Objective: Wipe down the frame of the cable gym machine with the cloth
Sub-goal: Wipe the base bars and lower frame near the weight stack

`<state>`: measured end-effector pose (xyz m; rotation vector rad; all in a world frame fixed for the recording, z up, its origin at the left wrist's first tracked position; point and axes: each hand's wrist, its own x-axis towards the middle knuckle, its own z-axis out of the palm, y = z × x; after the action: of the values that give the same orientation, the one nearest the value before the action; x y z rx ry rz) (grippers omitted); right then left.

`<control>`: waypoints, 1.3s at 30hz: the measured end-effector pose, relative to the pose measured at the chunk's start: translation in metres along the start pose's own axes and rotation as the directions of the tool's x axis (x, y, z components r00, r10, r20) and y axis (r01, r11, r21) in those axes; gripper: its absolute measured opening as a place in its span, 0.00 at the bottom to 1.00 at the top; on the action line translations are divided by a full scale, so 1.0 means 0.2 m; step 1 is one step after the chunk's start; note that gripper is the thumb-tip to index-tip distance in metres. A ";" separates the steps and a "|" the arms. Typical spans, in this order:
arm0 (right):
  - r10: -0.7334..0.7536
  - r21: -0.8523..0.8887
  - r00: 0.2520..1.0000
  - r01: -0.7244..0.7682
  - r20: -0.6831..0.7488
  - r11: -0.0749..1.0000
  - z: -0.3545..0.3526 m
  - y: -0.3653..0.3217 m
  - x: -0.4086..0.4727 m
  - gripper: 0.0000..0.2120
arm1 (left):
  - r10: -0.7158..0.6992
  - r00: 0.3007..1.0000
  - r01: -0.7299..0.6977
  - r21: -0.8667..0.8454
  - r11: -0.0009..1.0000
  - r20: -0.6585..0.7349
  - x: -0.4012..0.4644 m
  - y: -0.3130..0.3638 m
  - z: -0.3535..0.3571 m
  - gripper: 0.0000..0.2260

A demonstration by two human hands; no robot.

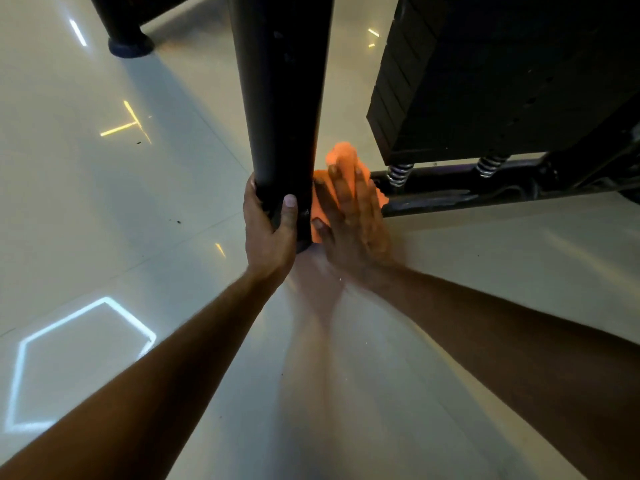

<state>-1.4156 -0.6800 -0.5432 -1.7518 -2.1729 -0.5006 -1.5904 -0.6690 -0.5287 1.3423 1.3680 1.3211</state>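
Observation:
A thick black upright post (282, 98) of the cable machine's frame comes down to the floor in the middle of the view. My left hand (268, 230) is wrapped around the post just above its foot, thumb across the front. My right hand (353, 220), fingers flat and spread, presses an orange cloth (341, 157) against the post's right side, low down. The right hand is blurred. Most of the cloth is hidden under that hand; its top edge sticks out above the fingers.
A black weight stack (502, 81) rises at the upper right, standing on two springs (398, 173) over a black base bar (485, 192) that runs right from the post. Another frame foot (130, 46) rests at the upper left. The glossy pale tile floor (104, 202) reflects lights.

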 end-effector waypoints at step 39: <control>0.244 0.363 0.918 -0.352 0.312 0.862 -0.52 0.72 -0.23 0.27 | 0.116 0.908 -0.392 0.719 0.574 0.403 -0.10 0.40 0.56 0.24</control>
<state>-1.2627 -0.7393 -0.4595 -1.9305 -1.9121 0.2655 -1.4662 -0.6808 -0.4687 2.3234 1.6337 0.5622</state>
